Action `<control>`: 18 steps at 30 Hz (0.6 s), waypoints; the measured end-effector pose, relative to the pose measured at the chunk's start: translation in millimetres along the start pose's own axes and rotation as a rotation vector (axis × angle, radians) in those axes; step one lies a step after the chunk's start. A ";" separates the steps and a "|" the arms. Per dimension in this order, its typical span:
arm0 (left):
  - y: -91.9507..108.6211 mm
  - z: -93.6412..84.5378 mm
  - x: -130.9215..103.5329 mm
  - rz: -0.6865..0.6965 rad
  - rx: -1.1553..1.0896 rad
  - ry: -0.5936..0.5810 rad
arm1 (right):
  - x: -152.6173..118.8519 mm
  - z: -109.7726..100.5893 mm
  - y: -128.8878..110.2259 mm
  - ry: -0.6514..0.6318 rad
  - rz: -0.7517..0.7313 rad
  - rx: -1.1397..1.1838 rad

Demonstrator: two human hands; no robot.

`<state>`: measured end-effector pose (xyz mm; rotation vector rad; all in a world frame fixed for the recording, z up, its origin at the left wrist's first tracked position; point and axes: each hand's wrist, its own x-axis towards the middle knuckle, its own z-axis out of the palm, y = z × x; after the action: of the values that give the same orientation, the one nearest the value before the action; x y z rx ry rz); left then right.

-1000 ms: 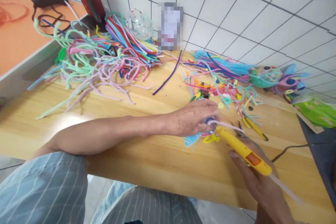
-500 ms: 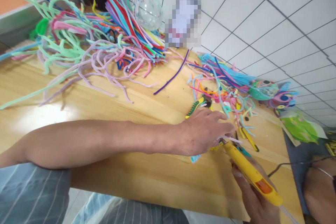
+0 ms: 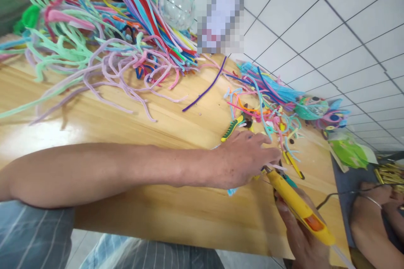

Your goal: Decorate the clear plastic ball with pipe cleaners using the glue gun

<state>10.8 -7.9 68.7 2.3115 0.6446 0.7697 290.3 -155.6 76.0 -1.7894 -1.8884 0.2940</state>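
My right hand (image 3: 296, 231) is wrapped round a yellow hot glue gun (image 3: 298, 204), with a clear glue stick (image 3: 342, 256) coming out of its back end. The gun's nozzle points up-left and meets the fingers of my left hand (image 3: 241, 159). That hand is closed, palm down, over a small piece that its own back mostly hides. A thin pale strip (image 3: 277, 167) sticks out by the fingertips, and a light blue fuzzy bit (image 3: 232, 191) shows below the wrist. Just behind the hand lie yellow-green-handled pliers (image 3: 232, 129); a teal-handled tool (image 3: 289, 180) is partly covered by the gun.
Pipe cleaners (image 3: 110, 67) heap at the left, beside a clear ball (image 3: 176, 3). A blurred-out phone (image 3: 221, 17) leans on the tiled wall. Scraps (image 3: 261, 113), a yellow cutter (image 3: 294, 164) and a green packet (image 3: 349, 151) lie right. Another person's arm (image 3: 369, 218) is at the right edge.
The view has shifted slightly, so the table's things sit a little further left and more of the other person's arm shows. My hands and the glue gun keep nearly the same position together.
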 end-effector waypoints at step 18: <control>0.0 1.7 0.9 0.006 -0.008 0.021 | -6.2 -0.2 10.2 0.027 0.036 0.040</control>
<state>12.5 -8.0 67.9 2.3021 0.6432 0.7994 299.2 -160.6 69.8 -1.7938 -1.8203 0.3168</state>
